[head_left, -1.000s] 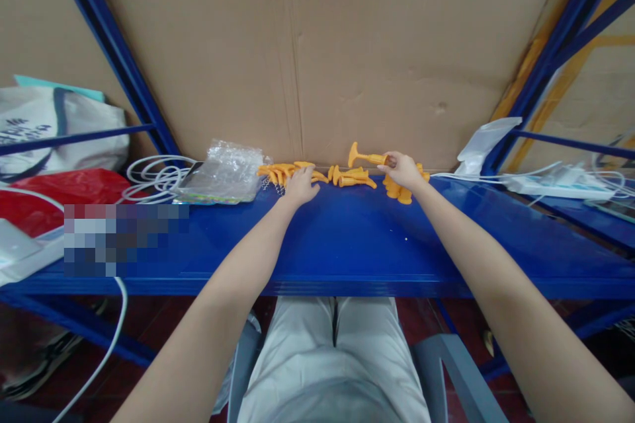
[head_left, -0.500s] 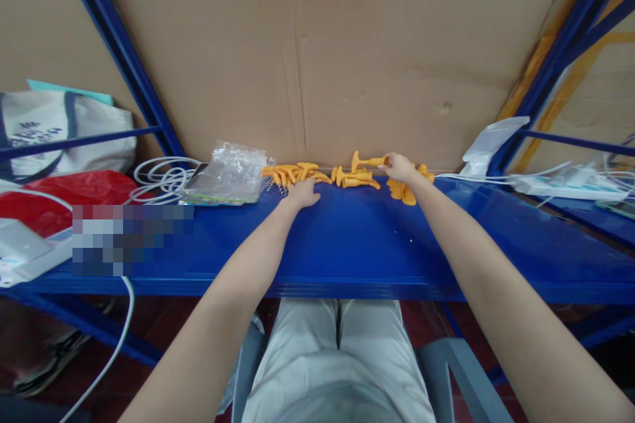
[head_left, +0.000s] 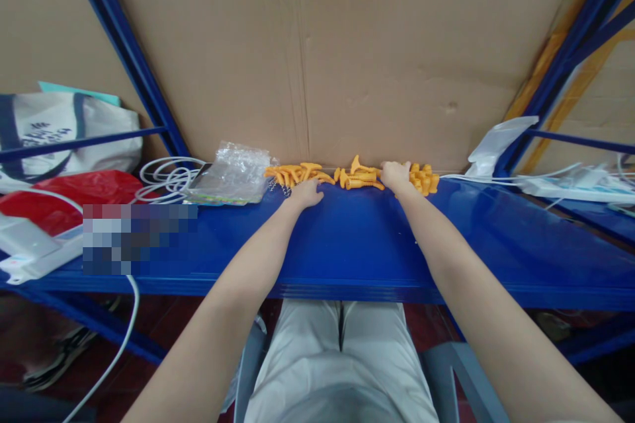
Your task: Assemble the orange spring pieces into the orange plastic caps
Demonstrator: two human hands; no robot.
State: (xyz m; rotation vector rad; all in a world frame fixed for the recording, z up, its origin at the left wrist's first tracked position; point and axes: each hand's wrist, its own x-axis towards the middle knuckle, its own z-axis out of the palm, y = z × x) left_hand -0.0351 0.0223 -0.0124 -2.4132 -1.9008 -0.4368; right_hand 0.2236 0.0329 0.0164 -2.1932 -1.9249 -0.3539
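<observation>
Several curved orange plastic pieces [head_left: 292,174] with dark wire-like spirals lie heaped beyond my left hand [head_left: 306,194]. That hand rests palm down against the heap's near edge; its thumb is apart and the other fingertips are partly hidden. In the middle is a small stack of orange T-shaped pieces [head_left: 364,184]. My right hand [head_left: 395,176] is closed at the right end of the uppermost T-shaped piece [head_left: 358,164], which lies low over the stack. Its fingertips are largely covered by the hand itself. Close on its right sits a cluster of short orange cylinders [head_left: 425,180].
Cardboard [head_left: 372,59] stands behind the blue shelf [head_left: 347,244]. Clear plastic bags [head_left: 238,168] and coiled white cable [head_left: 166,180] lie left, near a red bag [head_left: 94,188] and a power strip [head_left: 42,254]. Another power strip [head_left: 575,186] lies right.
My right hand has come down slightly with the T-shaped piece, which now lies lower over the middle stack. More of the right-hand cylinders show. My left hand has stayed put.
</observation>
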